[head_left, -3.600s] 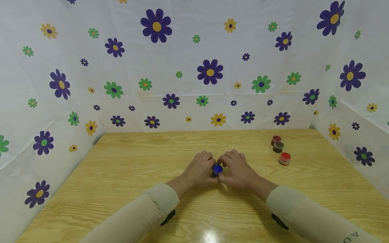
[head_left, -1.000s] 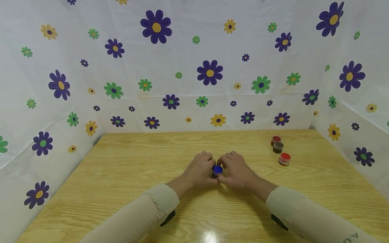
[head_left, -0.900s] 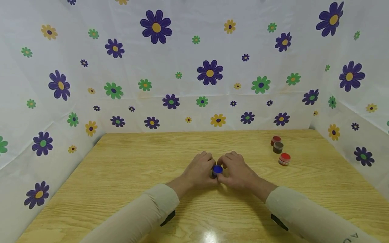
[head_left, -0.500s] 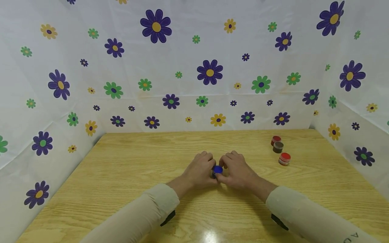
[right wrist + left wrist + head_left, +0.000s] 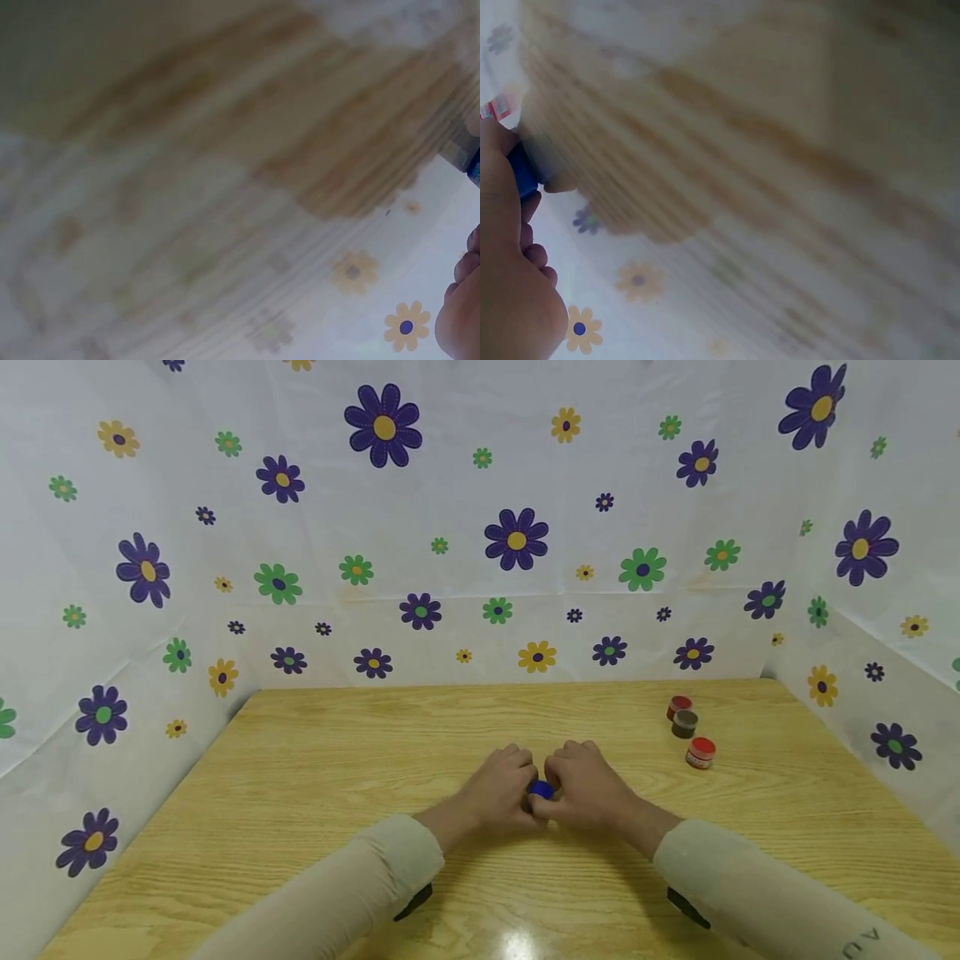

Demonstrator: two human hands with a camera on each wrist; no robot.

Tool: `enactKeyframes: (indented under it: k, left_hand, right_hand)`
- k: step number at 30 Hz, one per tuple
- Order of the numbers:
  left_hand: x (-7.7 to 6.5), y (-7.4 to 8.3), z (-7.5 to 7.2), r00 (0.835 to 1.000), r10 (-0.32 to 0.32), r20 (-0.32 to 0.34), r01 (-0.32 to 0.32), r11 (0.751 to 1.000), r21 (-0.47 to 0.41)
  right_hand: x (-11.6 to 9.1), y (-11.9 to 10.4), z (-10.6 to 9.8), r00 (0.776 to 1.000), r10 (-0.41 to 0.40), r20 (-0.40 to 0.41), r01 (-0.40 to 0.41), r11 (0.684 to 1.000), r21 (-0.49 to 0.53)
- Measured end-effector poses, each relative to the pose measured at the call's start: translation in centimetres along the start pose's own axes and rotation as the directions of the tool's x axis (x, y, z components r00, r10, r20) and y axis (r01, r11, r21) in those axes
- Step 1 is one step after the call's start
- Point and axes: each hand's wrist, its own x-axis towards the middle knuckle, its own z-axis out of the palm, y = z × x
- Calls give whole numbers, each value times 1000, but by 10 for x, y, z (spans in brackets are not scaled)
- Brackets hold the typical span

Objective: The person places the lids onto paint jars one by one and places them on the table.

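A small blue paint jar [image 5: 541, 790] is between my two hands near the middle of the table. My left hand [image 5: 498, 789] grips its left side with curled fingers. My right hand [image 5: 588, 787] pinches it from the right, its thumb lying across the near edge of the top. The left wrist view shows the jar's blue part [image 5: 523, 171] beside a clear section, with the left thumb and fingers around it. Only a sliver of the jar [image 5: 459, 152] appears at the edge of the right wrist view. Fingers hide much of its side.
To the right on the wooden table [image 5: 337, 752] stand a dark red jar [image 5: 679, 707], a dark brown jar [image 5: 684, 724] and a bright red jar [image 5: 701, 752]. A flower-patterned white cloth [image 5: 450, 485] walls the back and both sides.
Both hands and the blue jar have shifted slightly toward me. The jar's blue top now looks tilted, and the right fingers are more tightly curled. The other jars stay put.
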Motion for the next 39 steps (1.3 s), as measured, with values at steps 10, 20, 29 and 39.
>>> enactKeyframes:
  k: [10, 20, 29, 39]
  left_hand:
    - [1, 3, 3, 998, -39, 49, 40, 999, -25]
    - [2, 2, 3, 991, -95, 90, 96, 995, -7]
    - [2, 1, 2, 989, -111, 98, 109, 994, 25]
    - [1, 3, 3, 994, -76, 78, 75, 997, 11]
  right_hand:
    - [1, -6, 1, 1000, -1, 19, 4, 985, -173]
    - [-2, -6, 2, 998, 62, 31, -61, 997, -41]
    - [-1, -11, 0, 999, 41, 23, -41, 999, 8]
    - [-1, -11, -2, 999, 38, 30, -38, 999, -4]
